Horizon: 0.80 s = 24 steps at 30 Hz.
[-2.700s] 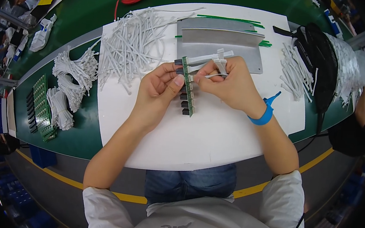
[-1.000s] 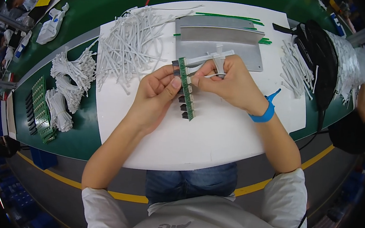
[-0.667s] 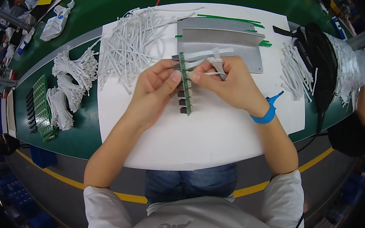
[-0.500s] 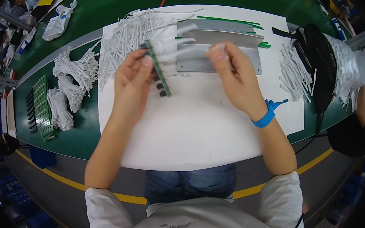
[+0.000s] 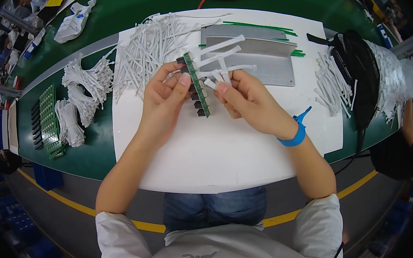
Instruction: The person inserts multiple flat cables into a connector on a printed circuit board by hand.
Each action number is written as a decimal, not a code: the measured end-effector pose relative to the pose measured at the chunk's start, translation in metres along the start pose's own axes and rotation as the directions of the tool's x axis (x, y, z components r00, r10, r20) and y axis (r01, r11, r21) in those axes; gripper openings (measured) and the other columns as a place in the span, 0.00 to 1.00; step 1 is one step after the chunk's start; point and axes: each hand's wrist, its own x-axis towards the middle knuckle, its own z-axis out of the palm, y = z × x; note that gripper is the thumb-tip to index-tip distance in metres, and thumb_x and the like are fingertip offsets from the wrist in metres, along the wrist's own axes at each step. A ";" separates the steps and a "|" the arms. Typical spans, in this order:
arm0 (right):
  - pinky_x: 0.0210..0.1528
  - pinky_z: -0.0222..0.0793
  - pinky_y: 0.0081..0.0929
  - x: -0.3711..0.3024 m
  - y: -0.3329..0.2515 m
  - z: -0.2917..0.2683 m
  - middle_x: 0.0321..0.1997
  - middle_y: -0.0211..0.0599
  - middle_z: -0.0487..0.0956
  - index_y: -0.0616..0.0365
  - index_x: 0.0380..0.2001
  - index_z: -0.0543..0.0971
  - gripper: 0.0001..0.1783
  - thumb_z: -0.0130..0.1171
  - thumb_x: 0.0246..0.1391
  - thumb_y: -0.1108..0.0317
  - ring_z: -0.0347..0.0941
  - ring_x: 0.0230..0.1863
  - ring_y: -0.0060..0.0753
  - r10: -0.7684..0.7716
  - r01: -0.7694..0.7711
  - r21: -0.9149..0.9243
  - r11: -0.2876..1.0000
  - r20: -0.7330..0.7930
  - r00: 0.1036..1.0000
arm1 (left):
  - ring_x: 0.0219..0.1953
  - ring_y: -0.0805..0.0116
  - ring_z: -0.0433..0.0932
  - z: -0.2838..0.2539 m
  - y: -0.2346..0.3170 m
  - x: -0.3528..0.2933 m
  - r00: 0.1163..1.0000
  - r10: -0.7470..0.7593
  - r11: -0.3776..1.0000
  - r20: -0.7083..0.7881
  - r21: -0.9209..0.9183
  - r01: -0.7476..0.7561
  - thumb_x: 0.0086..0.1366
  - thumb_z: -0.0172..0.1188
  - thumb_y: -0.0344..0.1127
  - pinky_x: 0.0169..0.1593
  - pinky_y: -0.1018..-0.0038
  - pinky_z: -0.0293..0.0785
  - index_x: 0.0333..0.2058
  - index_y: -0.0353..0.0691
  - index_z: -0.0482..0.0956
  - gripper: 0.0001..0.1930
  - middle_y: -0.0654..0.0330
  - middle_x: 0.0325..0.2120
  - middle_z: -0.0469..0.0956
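My left hand [image 5: 166, 96] is closed around one long side of a narrow green circuit board [image 5: 196, 85], which it holds tilted above the white sheet. Black blocks stick out along the board's left side, and several white cables [image 5: 222, 47] stand out from its upper right side. Close to the board's right side, my right hand [image 5: 252, 106] pinches a short white cable [image 5: 224, 70] between thumb and fingers. A white connector end [image 5: 210, 83] shows by the right thumb, near the board. Whether it touches the board is hard to see.
A white cable heap [image 5: 147, 50] lies at the back left, a grey metal bracket [image 5: 270, 68] behind my hands. Leftward are cable bundles [image 5: 86, 89] and green boards [image 5: 50, 122]. Short white cables [image 5: 332, 83] and a black bag [image 5: 356, 68] lie on the right.
My right hand has moved left and down to the board, and a white cable now shows in its fingers. My left hand has brought the board slightly to the right.
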 end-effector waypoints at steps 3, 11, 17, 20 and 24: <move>0.28 0.59 0.14 0.005 0.004 -0.002 0.28 0.25 0.71 0.63 0.40 0.72 0.12 0.53 0.62 0.64 0.62 0.27 0.12 -0.020 0.007 -0.103 0.995 -0.130 0.991 | 0.46 0.69 0.75 -0.001 0.001 -0.001 0.997 -0.059 0.998 0.044 -0.004 0.059 0.68 0.53 0.34 0.52 0.68 0.68 0.52 0.39 0.66 0.15 0.57 0.42 0.78; 0.31 0.63 0.15 0.007 0.009 -0.002 0.28 0.28 0.78 0.66 0.35 0.78 0.09 0.57 0.56 0.70 0.65 0.29 0.12 -0.110 0.081 -0.182 0.980 -0.156 0.982 | 0.48 0.69 0.74 0.008 -0.001 -0.005 0.997 -0.064 0.995 0.047 0.082 0.060 0.66 0.55 0.29 0.51 0.71 0.70 0.59 0.37 0.62 0.23 0.54 0.48 0.74; 0.21 0.49 0.15 0.003 0.003 0.000 0.21 0.18 0.70 0.63 0.34 0.80 0.08 0.62 0.54 0.69 0.54 0.22 0.09 -0.205 0.102 -0.406 0.908 -0.220 0.954 | 0.44 0.72 0.75 0.007 -0.001 -0.004 0.998 -0.012 0.978 0.060 0.207 0.000 0.65 0.57 0.29 0.49 0.76 0.72 0.59 0.35 0.61 0.25 0.55 0.44 0.75; 0.21 0.50 0.15 0.004 0.006 0.002 0.20 0.21 0.70 0.63 0.33 0.80 0.08 0.63 0.52 0.69 0.54 0.21 0.10 -0.345 0.164 -0.511 0.844 -0.282 0.895 | 0.41 0.75 0.75 0.005 -0.001 -0.002 0.997 -0.075 0.988 0.021 0.139 0.072 0.65 0.57 0.28 0.47 0.80 0.73 0.55 0.33 0.65 0.21 0.58 0.40 0.76; 0.21 0.51 0.15 0.003 0.005 0.004 0.19 0.23 0.70 0.63 0.33 0.80 0.08 0.64 0.51 0.71 0.54 0.21 0.11 -0.341 0.160 -0.519 0.840 -0.274 0.899 | 0.41 0.78 0.75 -0.003 -0.005 -0.001 0.988 -0.147 0.986 0.045 0.087 0.142 0.65 0.58 0.29 0.46 0.80 0.73 0.48 0.32 0.70 0.14 0.60 0.40 0.77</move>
